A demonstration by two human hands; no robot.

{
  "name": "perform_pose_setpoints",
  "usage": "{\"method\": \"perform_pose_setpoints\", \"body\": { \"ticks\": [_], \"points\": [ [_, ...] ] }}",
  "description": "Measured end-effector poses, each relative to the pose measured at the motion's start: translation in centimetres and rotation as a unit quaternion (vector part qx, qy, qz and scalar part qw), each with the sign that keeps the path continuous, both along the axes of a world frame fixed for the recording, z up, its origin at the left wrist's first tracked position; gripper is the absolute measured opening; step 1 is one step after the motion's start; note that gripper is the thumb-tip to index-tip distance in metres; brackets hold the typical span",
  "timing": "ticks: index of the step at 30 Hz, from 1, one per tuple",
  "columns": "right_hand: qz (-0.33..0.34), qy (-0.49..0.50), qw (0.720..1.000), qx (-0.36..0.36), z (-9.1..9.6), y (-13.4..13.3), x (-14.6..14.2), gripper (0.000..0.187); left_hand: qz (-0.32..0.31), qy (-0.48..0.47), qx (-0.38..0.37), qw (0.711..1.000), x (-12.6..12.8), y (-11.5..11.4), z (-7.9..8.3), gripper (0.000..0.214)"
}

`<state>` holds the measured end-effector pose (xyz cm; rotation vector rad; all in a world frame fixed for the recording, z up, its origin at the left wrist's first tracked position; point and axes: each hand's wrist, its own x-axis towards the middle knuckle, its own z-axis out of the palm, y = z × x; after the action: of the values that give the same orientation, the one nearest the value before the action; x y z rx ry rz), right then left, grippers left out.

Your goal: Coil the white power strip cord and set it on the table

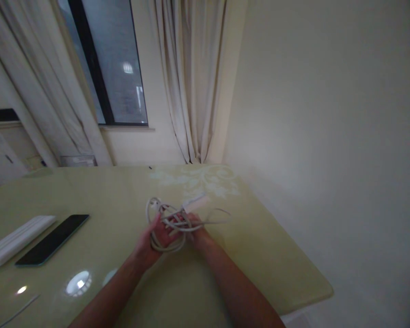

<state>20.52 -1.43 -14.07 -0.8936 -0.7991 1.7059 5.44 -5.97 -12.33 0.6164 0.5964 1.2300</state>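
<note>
Both of my hands meet over a tangled white cable [172, 217] on the glossy yellow-green table [266, 255]. My left hand [153, 239] lies palm up under the coil with its fingers curled through the loops. My right hand [198, 232] grips the cable from the right side, its fingers closed on the strands. A white block, perhaps a power strip or adapter [195, 203], sits at the far end of the cable just beyond my hands. One thin loop [218, 212] trails off to the right.
A dark phone [53, 239] and a white flat keyboard-like bar [17, 239] lie at the left of the table. The table's right edge runs close to a plain wall. Curtains [191, 82] and a window [105, 59] stand behind the far edge.
</note>
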Motion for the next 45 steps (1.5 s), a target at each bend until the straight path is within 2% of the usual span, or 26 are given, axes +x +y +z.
{"method": "perform_pose_setpoints", "body": {
  "ticks": [2, 4, 7, 11, 14, 16, 18, 21, 22, 23, 24, 25, 27, 28, 29, 30, 32, 37, 40, 45],
  "points": [
    [-0.005, -0.027, 1.000, -0.005, -0.9, 1.0, -0.3, 0.031, 0.114, -0.007, -0.030, 0.993, -1.6, 2.2, 1.0, 0.026],
    [0.000, -0.050, 0.999, -0.007, -1.4, 1.5, -0.4, 0.031, 0.210, 0.028, -0.080, 0.974, -3.6, 4.7, 1.8, 0.013],
    [0.006, -0.075, 0.997, 0.007, -1.7, 1.5, -0.5, 0.029, 0.284, 0.146, -0.116, 0.940, -6.9, 7.9, 2.5, 0.006],
    [0.009, -0.115, 0.993, 0.033, -1.9, 1.3, -1.1, 0.027, 0.314, 0.240, -0.142, 0.908, -10.4, 10.0, 2.6, 0.013],
    [0.003, -0.142, 0.988, 0.053, -2.1, 1.4, -1.5, 0.027, 0.344, 0.341, -0.147, 0.862, -12.2, 10.3, 3.0, 0.014],
    [-0.007, -0.163, 0.984, 0.070, -2.2, 1.5, -1.6, 0.028, 0.378, 0.416, -0.146, 0.814, -12.9, 10.2, 3.3, 0.013],
    [-0.021, -0.190, 0.977, 0.090, -2.3, 1.5, -1.6, 0.027, 0.422, 0.484, -0.138, 0.754, -13.0, 9.6, 3.6, 0.035],
    [-0.037, -0.241, 0.961, 0.131, -2.3, 1.1, -1.5, 0.024, 0.488, 0.552, -0.091, 0.671, -10.9, 7.7, 3.0, 0.082],
    [-0.040, -0.258, 0.954, 0.148, -2.3, 0.9, -1.5, 0.022, 0.492, 0.573, -0.049, 0.654, -9.5, 6.8, 2.5, 0.083],
    [-0.044, -0.270, 0.948, 0.164, -2.3, 0.7, -1.5, 0.018, 0.494, 0.589, 0.034, 0.639, -8.0, 5.9, 1.8, 0.073],
    [-0.043, -0.284, 0.939, 0.188, -2.4, 0.4, -1.5, 0.012, 0.457, 0.588, 0.122, 0.656, -6.2, 4.9, 1.0, 0.063],
    [-0.035, -0.308, 0.924, 0.225, -2.5, 0.2, -1.6, 0.006, 0.402, 0.572, 0.197, 0.687, -4.4, 4.0, 0.1, 0.055],
    [-0.002, -0.374, 0.873, 0.313, -2.8, -0.1, -1.8, 0.012, 0.250, 0.538, 0.287, 0.752, -1.2, 2.4, -1.4, 0.040],
    [0.016, -0.407, 0.843, 0.350, -3.0, -0.1, -1.9, 0.017, 0.155, 0.540, 0.317, 0.764, 0.1, 1.8, -2.0, 0.036],
    [0.033, -0.435, 0.817, 0.378, -3.2, -0.1, -2.0, 0.019, 0.098, 0.549, 0.336, 0.759, 1.0, 1.4, -2.4, 0.034],
    [0.044, -0.455, 0.798, 0.392, -3.4, -0.1, -2.1, 0.020, 0.072, 0.556, 0.344, 0.753, 1.5, 1.2, -2.6, 0.033],
    [0.051, -0.474, 0.785, 0.396, -3.7, -0.1, -2.1, 0.020, 0.056, 0.560, 0.344, 0.751, 1.6, 1.0, -2.6, 0.034],
    [0.042, -0.529, 0.735, 0.422, -3.7, -0.5, -2.1, 0.015, 0.042, 0.525, 0.328, 0.785, -0.4, 1.2, -2.2, 0.037],
    [0.038, -0.552, 0.709, 0.437, -3.6, -0.9, -2.2, 0.014, 0.040, 0.521, 0.320, 0.790, -0.7, 1.0, -2.3, 0.038],
    [0.038, -0.587, 0.667, 0.457, -3.5, -0.9, -2.5, 0.026, 0.041, 0.508, 0.331, 0.794, -0.2, 0.7, -2.3, 0.041]
  ]
}}
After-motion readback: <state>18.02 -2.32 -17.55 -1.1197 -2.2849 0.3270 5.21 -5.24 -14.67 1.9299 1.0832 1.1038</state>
